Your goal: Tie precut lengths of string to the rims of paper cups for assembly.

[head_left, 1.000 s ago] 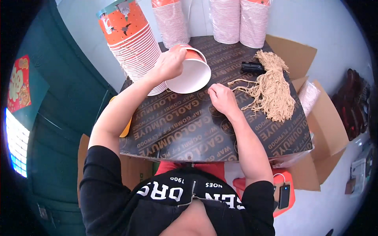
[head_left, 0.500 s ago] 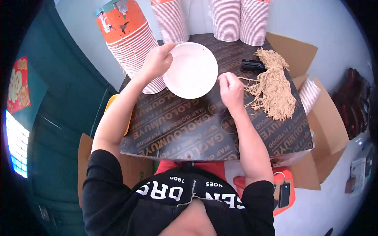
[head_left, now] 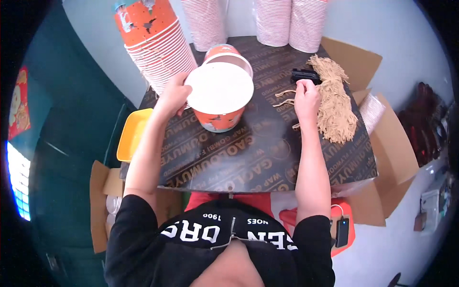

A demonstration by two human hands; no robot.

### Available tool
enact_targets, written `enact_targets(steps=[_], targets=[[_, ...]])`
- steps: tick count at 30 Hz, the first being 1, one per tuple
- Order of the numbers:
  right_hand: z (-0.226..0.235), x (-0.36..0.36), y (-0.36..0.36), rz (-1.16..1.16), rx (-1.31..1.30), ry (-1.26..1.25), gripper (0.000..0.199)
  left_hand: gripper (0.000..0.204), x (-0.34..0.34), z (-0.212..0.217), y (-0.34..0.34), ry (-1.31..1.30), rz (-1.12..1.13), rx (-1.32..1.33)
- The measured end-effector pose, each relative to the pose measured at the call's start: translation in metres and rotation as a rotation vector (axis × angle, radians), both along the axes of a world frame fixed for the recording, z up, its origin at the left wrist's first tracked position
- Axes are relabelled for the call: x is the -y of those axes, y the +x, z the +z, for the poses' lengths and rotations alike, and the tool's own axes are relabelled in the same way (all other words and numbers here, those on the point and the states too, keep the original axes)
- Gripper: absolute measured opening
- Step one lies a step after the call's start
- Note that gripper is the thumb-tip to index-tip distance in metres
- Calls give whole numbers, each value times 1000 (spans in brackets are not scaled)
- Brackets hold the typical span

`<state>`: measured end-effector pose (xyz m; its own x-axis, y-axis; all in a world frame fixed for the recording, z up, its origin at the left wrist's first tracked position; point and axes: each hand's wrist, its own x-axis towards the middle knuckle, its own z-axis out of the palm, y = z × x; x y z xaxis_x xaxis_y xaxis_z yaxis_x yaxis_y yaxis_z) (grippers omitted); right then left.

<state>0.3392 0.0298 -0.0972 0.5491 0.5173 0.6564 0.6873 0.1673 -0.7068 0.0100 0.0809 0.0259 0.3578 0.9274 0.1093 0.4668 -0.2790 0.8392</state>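
My left hand [head_left: 174, 97] grips the rim of a paper bucket [head_left: 221, 120] on its left side, thumb and fingers closed round the edge. The bucket has a white inside and an orange printed outside, and tilts so its front wall shows. Right behind it is a second orange bucket [head_left: 223, 48], partly hidden by the first. My right hand [head_left: 307, 100] is closed in a pinch at the left edge of a bundle of tan cords [head_left: 337, 107]. Loose cord strands [head_left: 285, 98] stick out to its left; the fingers cover what they pinch.
A tall stack of orange buckets [head_left: 160, 57] stands at the back left; wrapped bucket stacks [head_left: 273, 24] line the wall. A black stapler-like tool [head_left: 304, 75] lies by the cords. A yellow tray [head_left: 134, 136] is at the left edge, an open cardboard box [head_left: 389, 143] at the right.
My left hand has drawn the bucket nearer and tilted it, so its orange wall and the second bucket show. My right hand has moved right, away from the bucket, to the cords.
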Motion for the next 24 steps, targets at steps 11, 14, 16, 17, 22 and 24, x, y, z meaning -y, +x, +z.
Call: enact_targets(steps=[11, 14, 16, 17, 22, 24], targets=[[-25, -2, 18, 112, 287, -135, 3, 25, -9, -33, -17, 537, 366, -207], [-20, 2, 12, 180, 327, -274, 4, 17, -5, -33, -13, 1068, 282, -12], [-19, 3, 17, 136, 334, -236, 4, 16, 0, -39, -7, 1203, 241, 51], [-18, 3, 21, 96, 337, -192, 5, 17, 3, -44, -4, 1232, 222, 90], [-17, 14, 43, -54, 378, -224, 5, 18, 21, -70, -1, 1264, 110, 115], [-10, 17, 44, 11, 304, -421, 7, 19, 23, -74, -5, 1278, 89, 104]])
